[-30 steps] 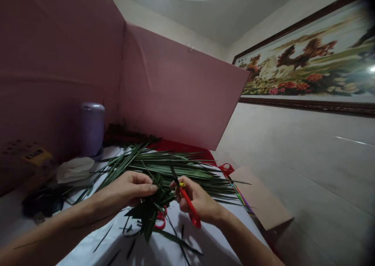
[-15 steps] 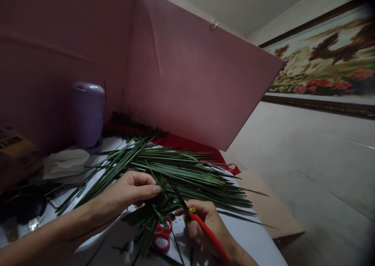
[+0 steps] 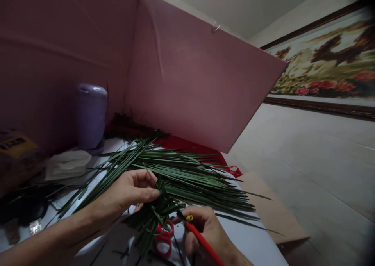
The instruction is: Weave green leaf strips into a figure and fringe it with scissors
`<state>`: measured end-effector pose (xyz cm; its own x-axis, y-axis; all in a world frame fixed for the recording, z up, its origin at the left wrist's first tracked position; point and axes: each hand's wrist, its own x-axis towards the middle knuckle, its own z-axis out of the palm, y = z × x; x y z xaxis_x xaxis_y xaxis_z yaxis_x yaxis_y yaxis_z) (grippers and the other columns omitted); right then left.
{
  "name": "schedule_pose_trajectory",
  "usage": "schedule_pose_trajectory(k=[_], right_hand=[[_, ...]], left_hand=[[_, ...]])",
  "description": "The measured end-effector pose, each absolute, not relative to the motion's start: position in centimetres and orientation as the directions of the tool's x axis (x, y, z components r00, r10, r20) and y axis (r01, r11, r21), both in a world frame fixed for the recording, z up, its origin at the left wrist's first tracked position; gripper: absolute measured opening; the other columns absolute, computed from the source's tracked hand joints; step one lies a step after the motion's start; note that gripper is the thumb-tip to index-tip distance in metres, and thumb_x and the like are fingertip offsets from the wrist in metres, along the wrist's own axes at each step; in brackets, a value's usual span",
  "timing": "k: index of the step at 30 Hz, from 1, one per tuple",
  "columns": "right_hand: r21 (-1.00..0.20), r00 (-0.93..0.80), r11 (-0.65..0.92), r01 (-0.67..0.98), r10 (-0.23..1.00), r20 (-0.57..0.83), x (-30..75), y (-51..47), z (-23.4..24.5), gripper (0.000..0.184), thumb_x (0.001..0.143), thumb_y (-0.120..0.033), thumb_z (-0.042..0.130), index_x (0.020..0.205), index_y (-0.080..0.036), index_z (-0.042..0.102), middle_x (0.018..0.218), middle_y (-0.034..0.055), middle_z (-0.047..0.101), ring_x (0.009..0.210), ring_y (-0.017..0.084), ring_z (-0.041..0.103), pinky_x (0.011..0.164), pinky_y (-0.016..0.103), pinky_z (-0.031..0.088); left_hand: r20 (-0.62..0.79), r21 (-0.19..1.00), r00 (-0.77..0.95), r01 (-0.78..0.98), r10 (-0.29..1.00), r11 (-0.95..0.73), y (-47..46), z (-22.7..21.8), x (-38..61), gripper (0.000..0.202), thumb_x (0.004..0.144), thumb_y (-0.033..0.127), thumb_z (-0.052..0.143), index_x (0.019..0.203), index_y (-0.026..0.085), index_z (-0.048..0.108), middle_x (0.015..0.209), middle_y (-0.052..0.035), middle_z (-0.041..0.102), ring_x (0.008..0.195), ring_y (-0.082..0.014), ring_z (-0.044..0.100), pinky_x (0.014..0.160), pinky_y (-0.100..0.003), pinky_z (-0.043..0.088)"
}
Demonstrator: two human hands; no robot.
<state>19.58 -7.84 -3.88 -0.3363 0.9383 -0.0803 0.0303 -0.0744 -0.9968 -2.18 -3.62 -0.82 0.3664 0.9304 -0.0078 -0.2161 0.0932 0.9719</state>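
Observation:
My left hand (image 3: 137, 188) pinches a woven green leaf piece (image 3: 161, 197) between thumb and fingers, left of centre. Loose leaf ends hang down from it toward the table. Close on the right, my right hand (image 3: 205, 229) is closed around red-handled pliers (image 3: 199, 234) with a dark tip and a small yellow part. Their tip is at the lower right side of the woven piece; whether it touches a leaf I cannot tell. Below the piece lie scissors with red finger loops (image 3: 163, 245), their blades hidden. Behind both hands spreads a pile of long green leaves (image 3: 199, 176).
A purple lidded container (image 3: 91, 119) and a white tissue (image 3: 68, 164) stand at the left, beside a tissue pack (image 3: 17, 149). Pink panels (image 3: 190, 70) rise behind the white table (image 3: 249, 238). A cardboard piece (image 3: 272, 207) is past the right edge.
My right hand has drawn the pliers down and back, so their dark tip is lower and farther from the woven leaves. My left hand keeps its pinch. The view has shifted slightly.

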Motion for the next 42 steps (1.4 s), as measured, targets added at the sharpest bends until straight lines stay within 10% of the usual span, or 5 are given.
schedule_pose_trajectory(k=[17,25,42], right_hand=[[-0.996,-0.372,-0.076,0.045,0.924,-0.087,19.9,-7.7,-3.5,0.021,0.055,-0.019,0.073,0.075,-0.013,0.071,0.049,-0.0048,0.049,0.037,0.002,0.029,0.037,0.017,0.021],[-0.980,-0.521,-0.157,-0.124,0.851,-0.070,20.2,-7.9,-4.2,0.049,0.058,-0.053,0.072,0.073,-0.008,0.063,0.044,-0.0069,0.038,0.036,0.001,0.025,0.034,0.016,0.017],[-0.989,-0.489,-0.134,-0.069,0.868,-0.083,19.3,-9.0,-3.2,0.062,0.053,-0.076,0.058,0.054,-0.014,0.049,0.041,-0.0056,0.035,0.034,0.003,0.025,0.035,0.019,0.014]], left_hand=[[-0.055,0.948,0.322,-0.281,0.945,0.151,-3.6,-0.8,-2.2,0.023,0.053,0.018,0.078,0.068,0.018,0.060,0.059,0.0017,0.063,0.044,-0.0090,0.052,0.038,-0.019,0.030],[-0.064,0.955,0.339,-0.253,0.939,0.157,-3.7,-0.7,-2.1,0.022,0.058,0.020,0.077,0.071,0.016,0.060,0.060,0.0026,0.064,0.046,-0.0062,0.051,0.040,-0.016,0.031],[-0.058,0.972,0.343,-0.196,0.937,0.132,-3.6,-1.0,-2.4,0.018,0.059,0.022,0.076,0.069,0.015,0.063,0.059,0.0028,0.060,0.046,-0.0047,0.047,0.040,-0.015,0.031]])
